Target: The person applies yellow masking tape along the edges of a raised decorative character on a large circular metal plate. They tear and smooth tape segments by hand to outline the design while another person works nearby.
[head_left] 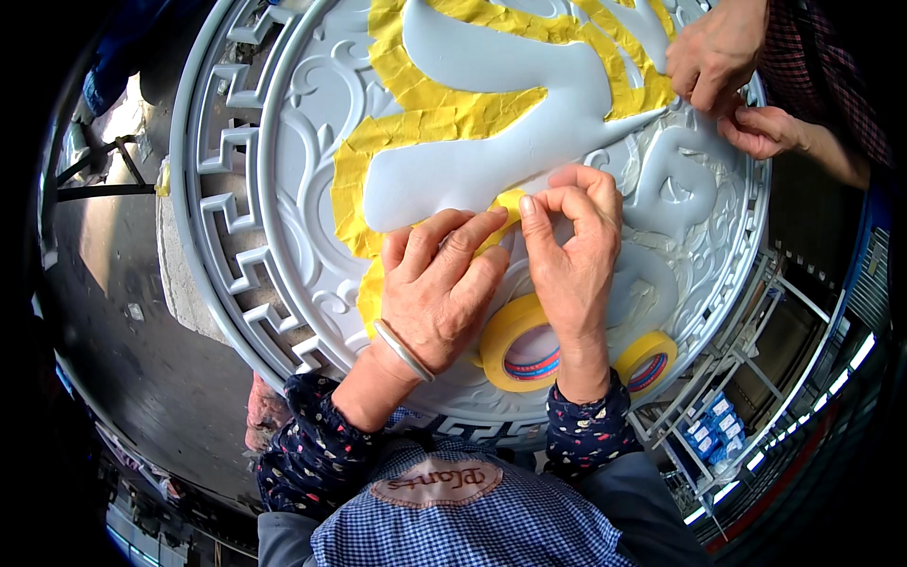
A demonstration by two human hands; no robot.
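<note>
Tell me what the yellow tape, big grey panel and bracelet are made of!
Yellow tape: probably thin matte paper, because it creases. Panel: maybe painted metal or plastic, given its even, satiny grey surface; I can't tell which. Bracelet: likely polished metal, from its silvery gleam.

Yellow tape rolls (498, 348) on carved panel (304, 142)

The round panel (510, 156) was pale grey, the tape (430, 123) on it yellow, the apron (453, 529) beside it blue-and-white checked.
</note>
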